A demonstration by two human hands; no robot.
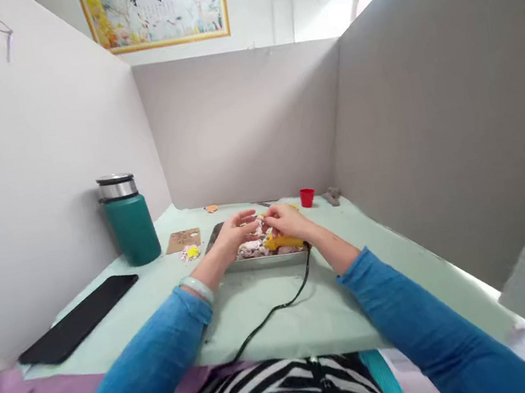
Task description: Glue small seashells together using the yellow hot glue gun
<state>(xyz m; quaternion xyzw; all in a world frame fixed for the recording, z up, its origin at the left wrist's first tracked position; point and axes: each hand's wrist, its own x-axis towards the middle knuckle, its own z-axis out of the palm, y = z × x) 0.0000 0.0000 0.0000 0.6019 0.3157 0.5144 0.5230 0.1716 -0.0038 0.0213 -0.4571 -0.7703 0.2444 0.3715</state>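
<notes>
Fingertips of both hands meet over a shallow rectangular steel tray (259, 263). The left hand (235, 230) and the right hand (289, 220) are each curled nearly closed, pinching a small pale piece (259, 225) between them; what it is stays too small to tell. Beneath them the tray holds a heap of pinkish-white bits (250, 248) and a yellow plastic tool (285, 242). The tool's black cord (281, 304) trails over the tray's near rim across the mint-green table cover (313, 309). Just left of the tray lies a brown card (183, 240), with a small yellow-and-white piece (191, 253) beside it. A small red cup (307, 197) stands behind the tray to the right. Farther left, a dark-green flask with a steel lid (130, 223) stands by the grey partition, and a flat black phone (78, 319) lies nearer the person.
</notes>
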